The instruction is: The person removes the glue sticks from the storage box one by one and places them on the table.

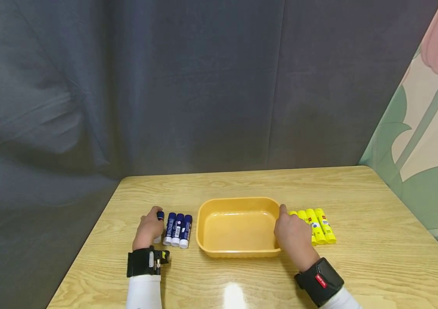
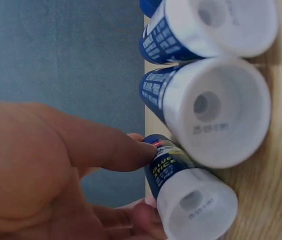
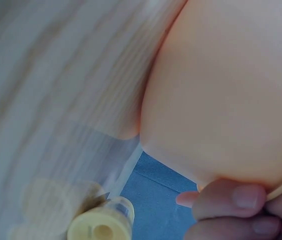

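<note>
In the head view my left hand (image 1: 150,227) is at the left end of a row of blue glue sticks with white bases. Its thumb and fingers pinch the outermost glue stick (image 2: 168,165), whose white base faces the left wrist camera. Beside it lie several more blue glue sticks (image 1: 177,229), side by side. A shallow yellow plastic basin (image 1: 238,253) stands in the middle of the table. My right hand (image 1: 293,236) grips the basin's right rim, fingers curled over the edge in the right wrist view.
Right of the basin lies a row of several yellow glue sticks (image 1: 321,226), partly hidden behind my right hand. The wooden table (image 1: 219,283) ends at a dark grey curtain (image 1: 203,94). A flower-patterned cloth (image 1: 431,141) hangs at the right.
</note>
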A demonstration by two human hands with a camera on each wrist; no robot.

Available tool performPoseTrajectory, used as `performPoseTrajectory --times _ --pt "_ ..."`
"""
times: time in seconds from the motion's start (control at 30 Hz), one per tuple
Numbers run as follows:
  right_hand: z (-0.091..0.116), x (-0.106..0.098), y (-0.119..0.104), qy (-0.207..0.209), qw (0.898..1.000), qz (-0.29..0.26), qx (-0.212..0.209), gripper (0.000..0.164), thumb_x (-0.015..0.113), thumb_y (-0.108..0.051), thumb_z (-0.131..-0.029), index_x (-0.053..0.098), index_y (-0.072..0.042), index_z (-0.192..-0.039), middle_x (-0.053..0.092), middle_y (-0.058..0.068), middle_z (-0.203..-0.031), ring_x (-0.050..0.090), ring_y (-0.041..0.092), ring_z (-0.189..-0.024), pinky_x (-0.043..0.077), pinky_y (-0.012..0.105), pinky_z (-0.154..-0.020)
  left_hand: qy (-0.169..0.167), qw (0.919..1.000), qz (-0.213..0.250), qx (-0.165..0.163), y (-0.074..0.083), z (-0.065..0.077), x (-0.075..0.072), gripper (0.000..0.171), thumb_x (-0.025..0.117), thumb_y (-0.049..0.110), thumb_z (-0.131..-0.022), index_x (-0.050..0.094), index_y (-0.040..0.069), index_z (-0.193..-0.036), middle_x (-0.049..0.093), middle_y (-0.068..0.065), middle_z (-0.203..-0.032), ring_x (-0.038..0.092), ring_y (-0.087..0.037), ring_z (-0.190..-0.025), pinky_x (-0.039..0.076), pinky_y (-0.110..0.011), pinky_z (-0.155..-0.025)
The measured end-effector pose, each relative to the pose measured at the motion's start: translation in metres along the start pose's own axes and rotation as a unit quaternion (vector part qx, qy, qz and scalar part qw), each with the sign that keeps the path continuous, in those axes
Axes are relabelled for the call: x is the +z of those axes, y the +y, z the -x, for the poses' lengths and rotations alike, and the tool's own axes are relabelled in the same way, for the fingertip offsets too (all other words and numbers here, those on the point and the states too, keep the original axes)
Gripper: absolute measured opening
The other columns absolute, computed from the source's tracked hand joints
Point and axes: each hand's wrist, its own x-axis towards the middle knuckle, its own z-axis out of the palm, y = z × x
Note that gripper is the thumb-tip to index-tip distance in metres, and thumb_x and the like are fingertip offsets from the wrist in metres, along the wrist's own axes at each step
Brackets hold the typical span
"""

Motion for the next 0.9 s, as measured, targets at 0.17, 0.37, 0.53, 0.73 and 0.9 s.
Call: performPoseTrajectory --times 0.17,0.37,0.53,0.73,0.9 --pt "-0.0005 -0.0004 0.0002 -0.002 1.000 -0.002 0.002 0.045 0.046 -0.013 -0.091 0.040 0.006 -0.131 0.047 0.012 -0.053 0.043 0.021 -0.038 0.036 0.031 -0.032 -0.008 0.9999 0.002 0.009 0.0024 -0.0002 0.0016 0.048 0.042 0.002 -0.089 0.036 0.007 -0.136 0.042 -0.034 -0.120 0.043 -0.038 -0.099 0.044 -0.054 -0.077" --pt "0.0000 -0.0003 0.0001 -0.003 1.000 -0.006 0.002 0.045 0.045 -0.013 -0.091 0.040 0.006 -0.131 0.047 0.012 -0.053 0.043 0.021 -0.038 0.035 0.031 -0.032 -0.011 0.9998 0.006 0.013 0.0062 0.0009 0.0032 0.046 0.043 0.004 -0.091 0.036 0.006 -0.136 0.042 -0.034 -0.124 0.043 -0.038 -0.103 0.043 -0.058 -0.081" --pt "-0.0002 -0.0006 0.0004 0.002 1.000 -0.006 0.002 0.045 0.046 -0.013 -0.091 0.040 0.006 -0.131 0.047 0.011 -0.052 0.042 0.021 -0.038 0.035 0.031 -0.032 -0.016 0.9998 0.003 0.015 0.0065 0.0009 0.0034 0.045 0.043 0.005 -0.091 0.036 0.006 -0.136 0.043 -0.033 -0.123 0.043 -0.037 -0.100 0.044 -0.055 -0.079" --pt "-0.0001 -0.0008 0.0003 -0.001 1.000 -0.007 0.002 0.045 0.045 -0.013 -0.091 0.040 0.006 -0.131 0.047 0.011 -0.053 0.042 0.021 -0.038 0.035 0.032 -0.032 -0.021 0.9996 0.012 0.011 0.0078 0.0010 0.0023 0.046 0.041 0.005 -0.090 0.037 0.007 -0.135 0.042 -0.033 -0.124 0.043 -0.036 -0.100 0.043 -0.056 -0.080" --pt "0.0000 -0.0010 0.0000 -0.005 1.000 -0.004 0.003 0.045 0.045 -0.012 -0.091 0.040 0.006 -0.132 0.047 0.012 -0.054 0.043 0.021 -0.038 0.035 0.030 -0.032 -0.020 0.9996 0.020 0.005 0.0080 0.0011 0.0015 0.050 0.039 0.003 -0.087 0.035 0.007 -0.137 0.041 -0.033 -0.124 0.042 -0.037 -0.103 0.042 -0.059 -0.083"
